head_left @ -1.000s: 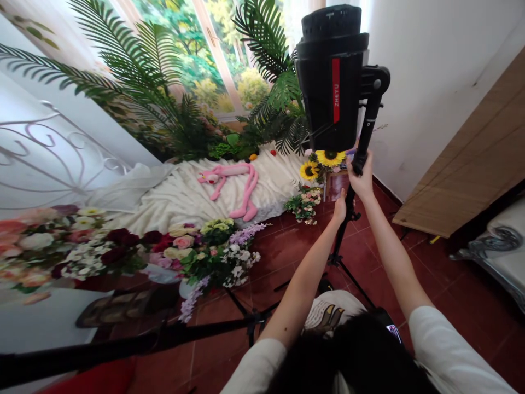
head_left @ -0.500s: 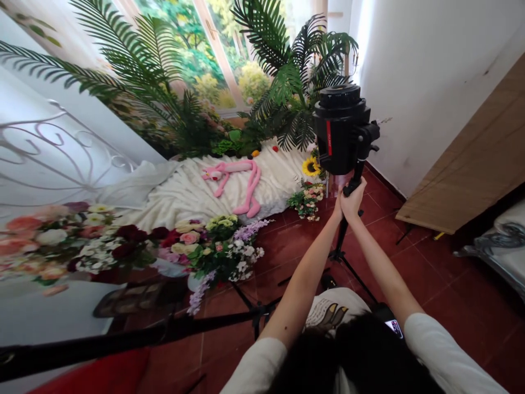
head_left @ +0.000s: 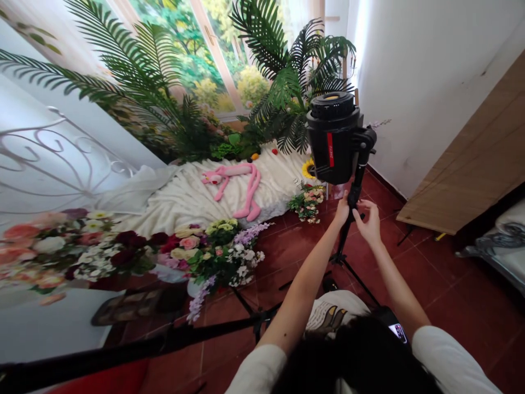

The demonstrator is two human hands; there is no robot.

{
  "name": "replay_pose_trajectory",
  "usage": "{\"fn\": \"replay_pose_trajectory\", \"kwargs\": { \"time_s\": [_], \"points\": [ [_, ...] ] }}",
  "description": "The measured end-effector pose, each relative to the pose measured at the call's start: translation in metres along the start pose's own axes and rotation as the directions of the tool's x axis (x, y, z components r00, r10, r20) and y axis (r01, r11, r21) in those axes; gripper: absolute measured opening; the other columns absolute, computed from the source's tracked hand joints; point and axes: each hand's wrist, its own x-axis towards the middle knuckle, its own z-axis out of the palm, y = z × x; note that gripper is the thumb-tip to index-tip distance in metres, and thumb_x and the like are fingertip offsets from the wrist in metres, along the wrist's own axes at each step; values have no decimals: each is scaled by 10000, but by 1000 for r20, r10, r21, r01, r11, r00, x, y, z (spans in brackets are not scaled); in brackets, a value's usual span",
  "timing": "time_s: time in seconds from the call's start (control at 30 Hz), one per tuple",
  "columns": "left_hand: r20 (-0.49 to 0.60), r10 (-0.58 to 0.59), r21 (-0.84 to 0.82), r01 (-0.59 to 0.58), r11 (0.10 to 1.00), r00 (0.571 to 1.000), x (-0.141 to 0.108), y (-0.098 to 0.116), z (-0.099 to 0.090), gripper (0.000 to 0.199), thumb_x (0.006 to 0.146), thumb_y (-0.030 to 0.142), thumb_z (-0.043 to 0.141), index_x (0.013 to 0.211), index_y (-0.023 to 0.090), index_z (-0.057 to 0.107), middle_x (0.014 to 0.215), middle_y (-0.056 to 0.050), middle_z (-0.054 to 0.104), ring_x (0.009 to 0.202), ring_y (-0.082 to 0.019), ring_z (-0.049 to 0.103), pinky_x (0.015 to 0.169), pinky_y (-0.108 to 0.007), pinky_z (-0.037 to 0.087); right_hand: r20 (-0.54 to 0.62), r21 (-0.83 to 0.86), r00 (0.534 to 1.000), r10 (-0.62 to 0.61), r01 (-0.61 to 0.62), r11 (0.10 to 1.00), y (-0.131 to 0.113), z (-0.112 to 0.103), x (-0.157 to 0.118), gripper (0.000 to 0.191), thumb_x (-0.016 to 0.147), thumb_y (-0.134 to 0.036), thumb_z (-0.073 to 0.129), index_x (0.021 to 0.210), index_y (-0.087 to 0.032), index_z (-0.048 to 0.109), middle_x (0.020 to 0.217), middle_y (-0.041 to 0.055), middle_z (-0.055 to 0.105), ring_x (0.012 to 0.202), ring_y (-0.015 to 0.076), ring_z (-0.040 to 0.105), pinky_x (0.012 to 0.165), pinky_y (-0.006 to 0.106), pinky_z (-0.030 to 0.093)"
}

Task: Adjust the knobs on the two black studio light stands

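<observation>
A black studio light (head_left: 332,143) with a red label stands upright on top of a black light stand (head_left: 343,236), right of the middle. My left hand (head_left: 343,209) is closed round the stand's pole, just below the lamp. On the pole's right side is my right hand (head_left: 369,220), its fingers apart and curved, with the thumb and fingertips close to the pole's joint. Whether those fingertips touch the pole cannot be made out.
A pink plush toy (head_left: 235,171) lies on a white fur cloth (head_left: 180,189). Artificial flowers (head_left: 197,246) fill the left foreground. A black boom (head_left: 197,330) crosses the lower left. A brown panel (head_left: 463,158) leans at the right.
My right hand has opened and come off the pole to the right. My left hand sits slightly lower on the pole, and the lamp has shifted a little down and left.
</observation>
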Motion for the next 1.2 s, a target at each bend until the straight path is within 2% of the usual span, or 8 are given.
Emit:
{"fn": "replay_pose_trajectory", "kwargs": {
  "time_s": [0.07, 0.17, 0.3, 0.5, 0.77, 0.93, 1.03, 1.2],
  "points": [
    [46, -39, -15, 40, 999, 998, -2, 2, 1, 572, 949, 569, 347, 704, 124, 609, 568, -19, 602, 509, -100, 555, 586, -235, 493, 71, -68, 997, -24, 29, 997, 12, -12, -19, 213, 901, -417, 560, 873, -219, 633, 1264, 138, 612, 1234, 261, 531, 1092, 495, 378],
    [73, -90, -37, 93, 995, 993, -6, 5, 3, 621, 932, 620, 327, 720, 117, 622, 566, -32, 608, 458, -98, 562, 522, -223, 482, 203, -106, 975, -88, 111, 988, 32, -21, -43, 279, 948, -375, 490, 790, -216, 656, 1424, 118, 539, 1361, 261, 452, 1132, 500, 341],
    [48, -126, -53, 129, 990, 991, -7, 7, 4, 610, 912, 640, 369, 725, 117, 620, 564, -37, 611, 447, -98, 572, 488, -205, 472, 288, -172, 950, -120, 174, 970, 44, -22, -63, 314, 985, -340, 426, 876, -203, 687, 1532, 108, 425, 1464, 266, 321, 1140, 516, 329],
    [79, -117, -55, 122, 991, 990, -6, 6, 3, 639, 887, 684, 371, 707, 123, 618, 561, -41, 609, 478, -110, 589, 504, -215, 489, 234, -208, 967, -103, 153, 966, 46, -18, -63, 337, 999, -353, 399, 1085, -198, 687, 1551, 121, 391, 1468, 252, 313, 1164, 514, 306],
    [66, -59, 28, 57, 998, 996, 0, -2, 0, 643, 919, 648, 306, 688, 131, 612, 557, -29, 606, 478, -93, 563, 544, -217, 469, 168, -59, 984, 64, -55, 997, 50, -14, -54, 459, 996, -461, 372, 1197, -185, 679, 1412, 136, 554, 1379, 237, 452, 1162, 472, 338],
    [96, -37, -17, 39, 999, 995, 4, -8, -2, 671, 879, 702, 340, 685, 127, 625, 551, -30, 606, 466, -100, 560, 529, -229, 470, 143, 124, 971, 193, -212, 969, 46, -8, -56, 493, 962, -530, 420, 1205, -194, 685, 1293, 121, 650, 1255, 232, 571, 1141, 455, 367],
    [104, -50, -23, 52, 998, 993, 5, -10, -3, 685, 870, 719, 344, 699, 122, 634, 548, -33, 609, 447, -101, 555, 503, -229, 470, 143, 271, 937, 319, -347, 898, 41, -3, -54, 523, 932, -560, 454, 1201, -177, 688, 1275, 125, 667, 1237, 246, 592, 1125, 466, 380],
    [98, -15, 17, 14, 1000, 995, 2, -8, -3, 655, 909, 670, 322, 740, 124, 642, 560, -39, 626, 479, -111, 587, 508, -217, 474, 232, 457, 842, 488, -537, 709, 33, -3, -50, 582, 869, -572, 523, 1288, -184, 635, 1247, 127, 683, 1188, 279, 631, 1002, 477, 490]
  ]
}}
